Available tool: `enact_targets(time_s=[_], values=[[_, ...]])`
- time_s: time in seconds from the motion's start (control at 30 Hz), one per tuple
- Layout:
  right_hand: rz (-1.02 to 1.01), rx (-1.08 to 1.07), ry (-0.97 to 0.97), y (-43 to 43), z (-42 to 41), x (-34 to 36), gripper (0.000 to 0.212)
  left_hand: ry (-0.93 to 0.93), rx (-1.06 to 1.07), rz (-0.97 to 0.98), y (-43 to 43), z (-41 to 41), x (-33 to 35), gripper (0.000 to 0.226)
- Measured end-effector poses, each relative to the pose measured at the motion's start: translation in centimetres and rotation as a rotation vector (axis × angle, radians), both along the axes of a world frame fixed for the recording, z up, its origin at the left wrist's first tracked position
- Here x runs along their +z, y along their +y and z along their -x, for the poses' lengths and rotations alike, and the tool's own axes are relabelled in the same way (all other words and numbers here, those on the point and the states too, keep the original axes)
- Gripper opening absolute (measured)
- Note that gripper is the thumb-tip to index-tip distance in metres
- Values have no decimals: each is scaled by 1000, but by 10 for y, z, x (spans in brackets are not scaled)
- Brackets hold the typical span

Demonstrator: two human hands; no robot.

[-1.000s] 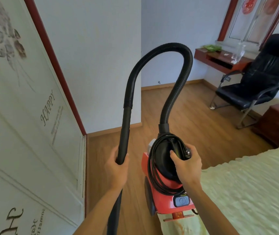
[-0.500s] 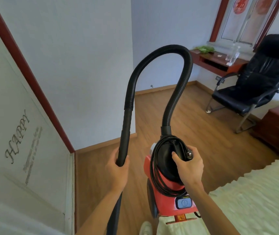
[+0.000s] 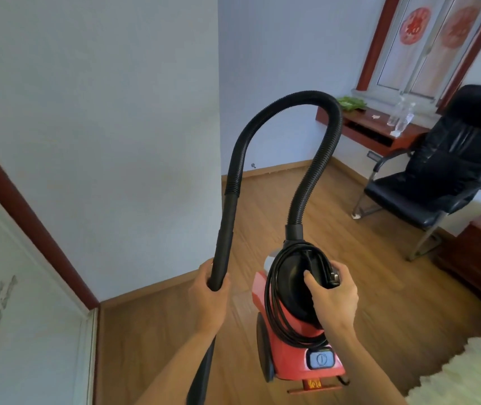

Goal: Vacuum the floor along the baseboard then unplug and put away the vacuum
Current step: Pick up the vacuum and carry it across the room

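You are carrying the red vacuum [image 3: 291, 355], your right hand [image 3: 332, 296] curling round its top and pinning the coiled cord [image 3: 271, 302], likely so nothing trails. Your left hand [image 3: 208, 299] is wrapping the black wand [image 3: 224, 244] alongside, arching the hose [image 3: 291, 97] above both grips. Beyond your right grip, an office chair [image 3: 443, 182] and a bed [image 3: 467, 369] are narrowing the way.

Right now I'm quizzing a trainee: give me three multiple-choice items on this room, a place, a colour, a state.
1. The black chair stands: A) beside the wall desk B) on a rug C) in the doorway.
2. The vacuum body is: A) blue B) red C) green.
3. The power cord is: A) trailing to a wall socket B) coiled on the vacuum C) missing.
Answers: A, chair sits by the desk; B, its shell is red; B, loops wrap the top.
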State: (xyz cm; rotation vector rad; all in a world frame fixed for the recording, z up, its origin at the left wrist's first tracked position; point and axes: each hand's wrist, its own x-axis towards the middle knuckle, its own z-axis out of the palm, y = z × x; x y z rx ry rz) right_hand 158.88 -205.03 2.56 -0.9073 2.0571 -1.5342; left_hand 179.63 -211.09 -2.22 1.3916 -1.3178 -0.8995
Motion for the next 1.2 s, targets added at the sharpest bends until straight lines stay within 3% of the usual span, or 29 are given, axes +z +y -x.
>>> enact_targets(time_s=[0.17,0.77,1.2], values=[[7,-44,21,-62,24,2,41,10,-11,-31,-77,28,-8,44],[25,-259,24,-255,172,9,39,43,-261,43,-328,212,-4,39],[-40,-275,23,-351,365,-25,38,107,-292,-7,-436,421,-28,37]])
